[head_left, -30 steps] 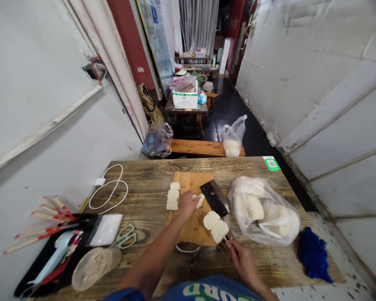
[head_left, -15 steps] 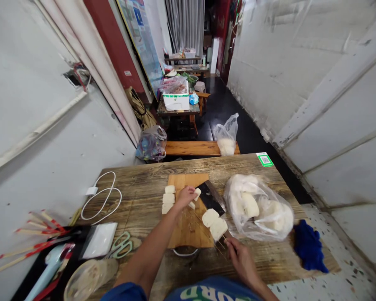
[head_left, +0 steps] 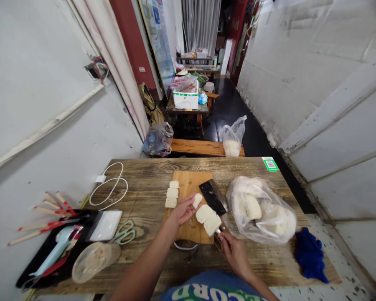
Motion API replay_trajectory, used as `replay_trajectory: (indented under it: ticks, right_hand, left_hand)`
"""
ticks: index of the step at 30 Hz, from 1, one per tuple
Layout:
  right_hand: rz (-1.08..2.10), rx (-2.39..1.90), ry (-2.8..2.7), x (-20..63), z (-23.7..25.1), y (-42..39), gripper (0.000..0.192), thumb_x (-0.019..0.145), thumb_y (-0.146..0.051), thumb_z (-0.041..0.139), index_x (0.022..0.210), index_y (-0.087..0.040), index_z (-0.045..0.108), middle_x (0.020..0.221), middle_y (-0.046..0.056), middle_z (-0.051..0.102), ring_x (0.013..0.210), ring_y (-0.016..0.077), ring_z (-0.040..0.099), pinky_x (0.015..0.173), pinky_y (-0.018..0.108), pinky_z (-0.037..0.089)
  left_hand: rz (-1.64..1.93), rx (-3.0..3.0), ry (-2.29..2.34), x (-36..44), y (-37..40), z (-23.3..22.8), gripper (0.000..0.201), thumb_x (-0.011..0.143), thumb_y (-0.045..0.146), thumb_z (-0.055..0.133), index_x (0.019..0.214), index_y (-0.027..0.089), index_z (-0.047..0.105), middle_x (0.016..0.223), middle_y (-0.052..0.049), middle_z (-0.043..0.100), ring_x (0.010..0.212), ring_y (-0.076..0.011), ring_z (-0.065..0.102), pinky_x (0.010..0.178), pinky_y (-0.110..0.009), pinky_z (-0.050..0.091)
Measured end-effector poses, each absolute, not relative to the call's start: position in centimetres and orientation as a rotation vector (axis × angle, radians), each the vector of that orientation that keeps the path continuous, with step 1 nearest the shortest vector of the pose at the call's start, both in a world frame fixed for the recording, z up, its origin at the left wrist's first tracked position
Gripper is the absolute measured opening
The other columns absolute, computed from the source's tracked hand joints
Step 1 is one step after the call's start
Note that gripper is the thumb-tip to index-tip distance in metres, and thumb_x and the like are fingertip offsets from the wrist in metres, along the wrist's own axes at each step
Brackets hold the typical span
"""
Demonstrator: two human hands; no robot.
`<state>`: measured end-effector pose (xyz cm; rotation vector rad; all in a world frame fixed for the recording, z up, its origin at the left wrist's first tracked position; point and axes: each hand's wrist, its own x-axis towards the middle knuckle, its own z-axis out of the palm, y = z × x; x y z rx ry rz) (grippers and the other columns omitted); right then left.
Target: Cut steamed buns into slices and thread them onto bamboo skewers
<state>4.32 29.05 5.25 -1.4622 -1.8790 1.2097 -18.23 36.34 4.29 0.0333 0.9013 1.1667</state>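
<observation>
My left hand (head_left: pixel 183 211) is closed on a small white slice of steamed bun (head_left: pixel 197 200), pinched at the fingertips above the cutting board (head_left: pixel 188 182). My right hand (head_left: pixel 233 248) grips the lower end of skewers (head_left: pixel 217 230); larger bun slices (head_left: pixel 208 218) are threaded on them, close to the left hand's slice. A dark-bladed cleaver (head_left: pixel 212 196) lies across the board's right edge, its handle partly behind my right hand. Along the left edge of the board, several bun slices (head_left: pixel 172 193) sit in a row.
To the right rest a clear plastic bag of buns (head_left: pixel 263 211) and a blue cloth or glove (head_left: pixel 311 255). On the left are a white cable (head_left: pixel 109 188), green-handled scissors (head_left: pixel 125 233), a plastic tub (head_left: pixel 92 261) and red-tipped sticks (head_left: pixel 47 225). A bench (head_left: pixel 197 146) stands beyond the table.
My left hand has drawn back toward me with the bun slice, its palm turned up more. The skewered slices have moved left, nearer to that slice. The camera view has shifted slightly.
</observation>
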Motion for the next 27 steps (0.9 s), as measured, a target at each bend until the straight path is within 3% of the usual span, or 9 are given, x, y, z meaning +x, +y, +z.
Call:
replay_trajectory:
  ticks: [27]
  right_hand:
    - [1.184,-1.437,-1.942,4.46,5.96,28.89,0.036,0.087,-0.033,0.032,0.089,-0.014,0.062,0.055,0.002,0.057,0.049,0.0152,0.053,0.05,0.023,0.038]
  left_hand:
    - [1.083,0.072,1.041,-18.68,35.49,4.98,0.029,0.076,0.011,0.053,0.105,0.008,0.053,0.097,-0.014,0.062,0.086,-0.0186,0.061,0.079,-0.03,0.048]
